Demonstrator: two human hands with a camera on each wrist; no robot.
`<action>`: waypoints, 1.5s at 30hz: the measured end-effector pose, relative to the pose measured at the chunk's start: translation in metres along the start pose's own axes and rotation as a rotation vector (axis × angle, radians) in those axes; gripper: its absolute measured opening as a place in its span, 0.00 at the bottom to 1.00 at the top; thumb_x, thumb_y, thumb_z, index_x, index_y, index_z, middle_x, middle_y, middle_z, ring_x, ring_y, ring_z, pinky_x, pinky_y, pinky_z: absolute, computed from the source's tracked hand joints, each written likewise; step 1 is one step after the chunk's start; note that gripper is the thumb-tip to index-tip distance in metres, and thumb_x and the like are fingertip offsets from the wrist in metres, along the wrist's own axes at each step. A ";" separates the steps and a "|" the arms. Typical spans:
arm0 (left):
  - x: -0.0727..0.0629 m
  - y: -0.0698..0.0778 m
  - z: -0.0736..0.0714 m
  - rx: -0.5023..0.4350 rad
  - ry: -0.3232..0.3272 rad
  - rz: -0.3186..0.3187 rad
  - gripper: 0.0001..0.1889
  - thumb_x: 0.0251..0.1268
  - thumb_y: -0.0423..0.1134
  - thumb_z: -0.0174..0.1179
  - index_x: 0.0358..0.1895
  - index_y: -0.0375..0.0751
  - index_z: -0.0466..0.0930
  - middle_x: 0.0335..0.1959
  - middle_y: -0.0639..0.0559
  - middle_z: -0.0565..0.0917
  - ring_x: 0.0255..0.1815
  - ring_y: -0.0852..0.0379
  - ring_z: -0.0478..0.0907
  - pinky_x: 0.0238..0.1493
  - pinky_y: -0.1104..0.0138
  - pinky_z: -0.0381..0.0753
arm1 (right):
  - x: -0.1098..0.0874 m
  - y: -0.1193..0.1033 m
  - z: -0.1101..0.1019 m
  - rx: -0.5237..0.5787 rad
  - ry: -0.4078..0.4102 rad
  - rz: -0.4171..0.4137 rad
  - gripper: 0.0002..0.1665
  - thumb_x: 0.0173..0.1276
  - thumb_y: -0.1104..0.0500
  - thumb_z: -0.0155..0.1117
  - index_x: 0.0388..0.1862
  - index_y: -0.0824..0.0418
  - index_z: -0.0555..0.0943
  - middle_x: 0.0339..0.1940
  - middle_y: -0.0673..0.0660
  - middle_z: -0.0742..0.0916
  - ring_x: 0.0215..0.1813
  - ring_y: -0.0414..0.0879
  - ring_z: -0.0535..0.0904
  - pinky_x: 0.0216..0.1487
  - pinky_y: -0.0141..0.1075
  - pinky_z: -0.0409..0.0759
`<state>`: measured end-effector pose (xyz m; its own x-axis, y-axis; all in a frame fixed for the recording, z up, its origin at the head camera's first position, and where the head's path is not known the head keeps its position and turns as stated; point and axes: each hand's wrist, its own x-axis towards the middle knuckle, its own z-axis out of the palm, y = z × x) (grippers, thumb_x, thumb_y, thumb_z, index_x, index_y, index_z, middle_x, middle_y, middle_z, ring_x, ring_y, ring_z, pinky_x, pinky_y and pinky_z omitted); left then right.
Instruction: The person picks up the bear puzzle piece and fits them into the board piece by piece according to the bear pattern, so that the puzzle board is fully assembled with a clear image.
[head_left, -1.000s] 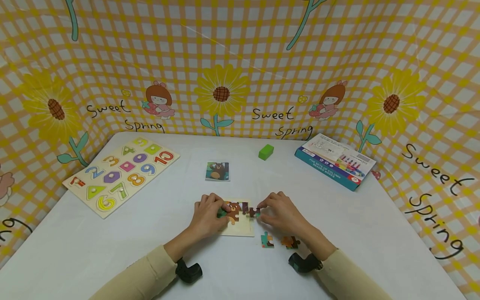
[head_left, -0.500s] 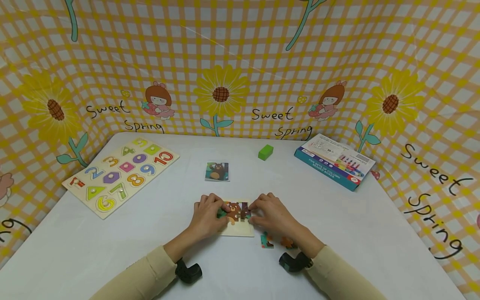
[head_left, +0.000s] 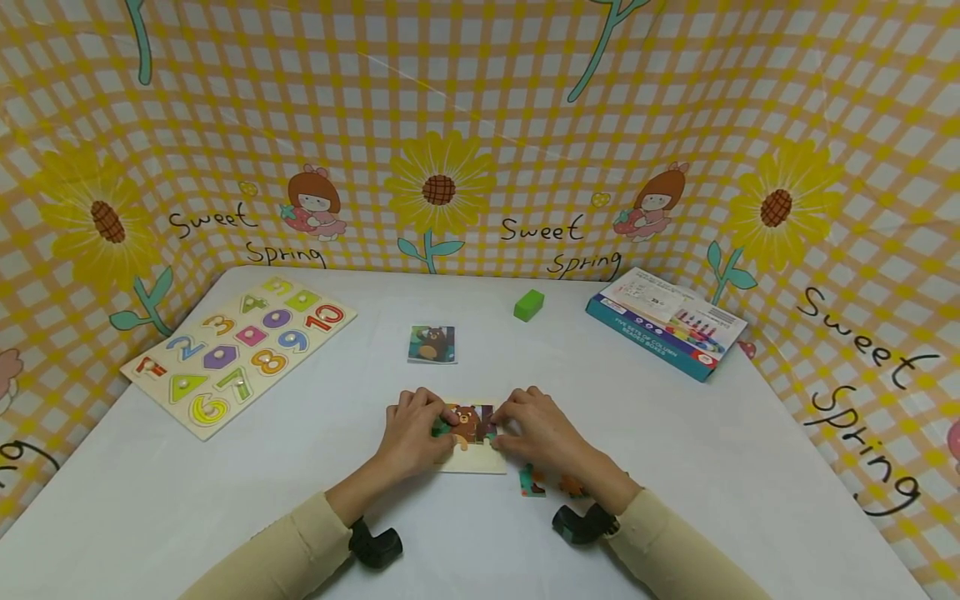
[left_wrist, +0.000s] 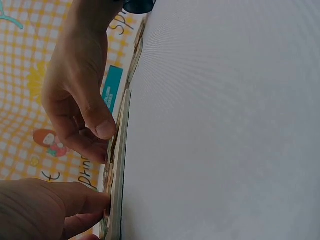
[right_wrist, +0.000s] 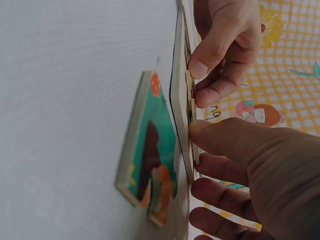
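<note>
A wooden jigsaw board [head_left: 472, 462] lies in front of me, its upper part covered by bear puzzle pieces [head_left: 463, 423]. At its left side my left hand [head_left: 415, 429] holds the laid pieces with thumb and fingertips. My right hand [head_left: 538, 427] pinches a dark puzzle piece [head_left: 487, 414] at the board's upper right; the right wrist view shows thumb and index finger on its edges. Just right of the board lie a teal loose piece [head_left: 532, 481] and an orange-brown loose piece [head_left: 572, 486], the latter partly under my right wrist.
Behind the board lies a bear picture card [head_left: 432, 344]. A green block [head_left: 528, 305] sits farther back. The number puzzle board [head_left: 240, 358] is at left, and a blue-edged box [head_left: 666, 323] at back right. A patterned cloth [head_left: 480, 125] rises behind the white table.
My right hand has moved left, bringing the dark puzzle piece from beside the board onto its upper right, against the bear pieces. The left hand has stayed in place.
</note>
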<state>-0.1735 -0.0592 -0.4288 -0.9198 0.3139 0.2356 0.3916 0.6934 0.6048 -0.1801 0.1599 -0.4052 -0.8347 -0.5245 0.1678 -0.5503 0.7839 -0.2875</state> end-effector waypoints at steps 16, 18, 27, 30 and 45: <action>0.004 0.008 0.000 0.023 0.011 0.049 0.06 0.50 0.37 0.66 0.34 0.46 0.84 0.40 0.52 0.74 0.46 0.49 0.65 0.48 0.50 0.60 | 0.003 -0.003 -0.001 -0.026 -0.020 0.015 0.14 0.54 0.53 0.76 0.38 0.57 0.86 0.38 0.51 0.81 0.41 0.47 0.70 0.46 0.43 0.68; 0.006 0.011 0.002 0.023 0.007 0.061 0.06 0.51 0.38 0.67 0.34 0.46 0.85 0.40 0.52 0.74 0.46 0.49 0.65 0.47 0.50 0.61 | 0.003 -0.003 0.000 -0.029 -0.018 0.012 0.14 0.54 0.53 0.76 0.38 0.56 0.86 0.38 0.51 0.81 0.41 0.47 0.70 0.45 0.43 0.68; 0.010 0.015 0.010 0.028 -0.026 0.037 0.05 0.52 0.39 0.66 0.33 0.49 0.83 0.40 0.53 0.74 0.45 0.50 0.65 0.45 0.54 0.61 | 0.002 -0.003 0.001 -0.021 -0.019 0.012 0.14 0.54 0.53 0.75 0.39 0.56 0.86 0.37 0.50 0.80 0.40 0.46 0.69 0.44 0.42 0.68; 0.011 0.015 0.011 0.030 -0.024 0.034 0.05 0.52 0.39 0.66 0.33 0.49 0.83 0.40 0.53 0.74 0.45 0.50 0.65 0.45 0.54 0.60 | 0.002 -0.003 0.002 -0.024 -0.017 0.013 0.14 0.54 0.53 0.76 0.39 0.56 0.87 0.37 0.50 0.80 0.40 0.46 0.69 0.44 0.42 0.68; 0.010 0.017 0.015 0.043 -0.002 0.032 0.04 0.51 0.37 0.67 0.30 0.49 0.82 0.40 0.53 0.73 0.46 0.50 0.64 0.46 0.53 0.60 | 0.000 -0.002 0.001 -0.030 0.009 0.011 0.13 0.54 0.54 0.75 0.37 0.57 0.86 0.38 0.51 0.81 0.41 0.48 0.70 0.46 0.44 0.68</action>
<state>-0.1757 -0.0348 -0.4278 -0.9068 0.3377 0.2522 0.4213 0.7102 0.5641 -0.1792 0.1585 -0.4054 -0.8406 -0.5130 0.1738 -0.5416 0.7991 -0.2609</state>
